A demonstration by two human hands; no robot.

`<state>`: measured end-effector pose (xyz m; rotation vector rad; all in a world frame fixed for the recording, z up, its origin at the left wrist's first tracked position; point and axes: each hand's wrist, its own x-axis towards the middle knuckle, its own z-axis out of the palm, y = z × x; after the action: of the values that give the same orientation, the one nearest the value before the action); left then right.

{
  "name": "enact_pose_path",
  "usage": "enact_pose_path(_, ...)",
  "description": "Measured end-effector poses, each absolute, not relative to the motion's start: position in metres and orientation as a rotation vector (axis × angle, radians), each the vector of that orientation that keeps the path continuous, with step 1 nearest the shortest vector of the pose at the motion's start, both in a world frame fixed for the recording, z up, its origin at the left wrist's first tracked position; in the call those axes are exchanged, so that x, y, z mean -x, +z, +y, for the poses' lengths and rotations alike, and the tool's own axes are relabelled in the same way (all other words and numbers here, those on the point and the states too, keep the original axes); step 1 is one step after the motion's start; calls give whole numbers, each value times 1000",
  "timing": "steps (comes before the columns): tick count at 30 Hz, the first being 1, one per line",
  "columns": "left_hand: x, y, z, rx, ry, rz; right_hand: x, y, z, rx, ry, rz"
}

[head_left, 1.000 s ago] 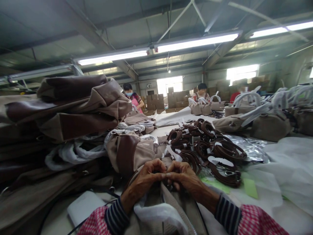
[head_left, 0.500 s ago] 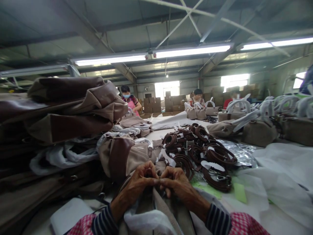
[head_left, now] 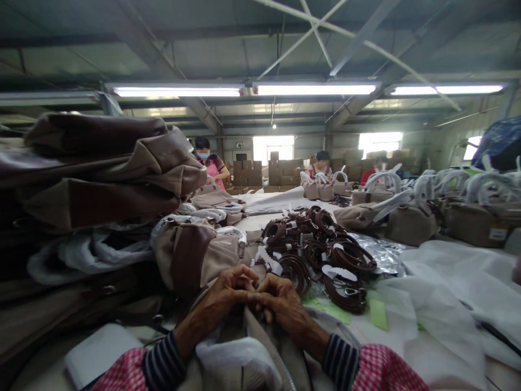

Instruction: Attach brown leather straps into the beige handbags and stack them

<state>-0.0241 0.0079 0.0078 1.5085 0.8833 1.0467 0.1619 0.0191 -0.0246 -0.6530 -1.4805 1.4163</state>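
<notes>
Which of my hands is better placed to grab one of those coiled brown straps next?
Probably your right hand: the coiled brown straps lie just beyond it and to its right. Your left hand is farther off, nearer the stacked bags. Both have fingertips together, though.

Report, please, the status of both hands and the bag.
Left hand and right hand: fingertips together at bag; any held piece hidden. Bag: below, white-wrapped handle across it. Coiled straps: piled beyond right hand.
</notes>
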Motion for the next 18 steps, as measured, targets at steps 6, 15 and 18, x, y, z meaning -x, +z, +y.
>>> enact_pose_path(6, 24, 32, -6, -1948, 916, 1150, -176, -9, 17, 745, 1349, -1440)
enact_pose_path(15, 14, 74, -56, -2554, 326, 1563, -240, 27, 20, 904, 1013, -1756)
enact_pose_path(18, 5, 69, -53, -2341, 563, 1668, -251, 29, 32, 1100, 521, -2075)
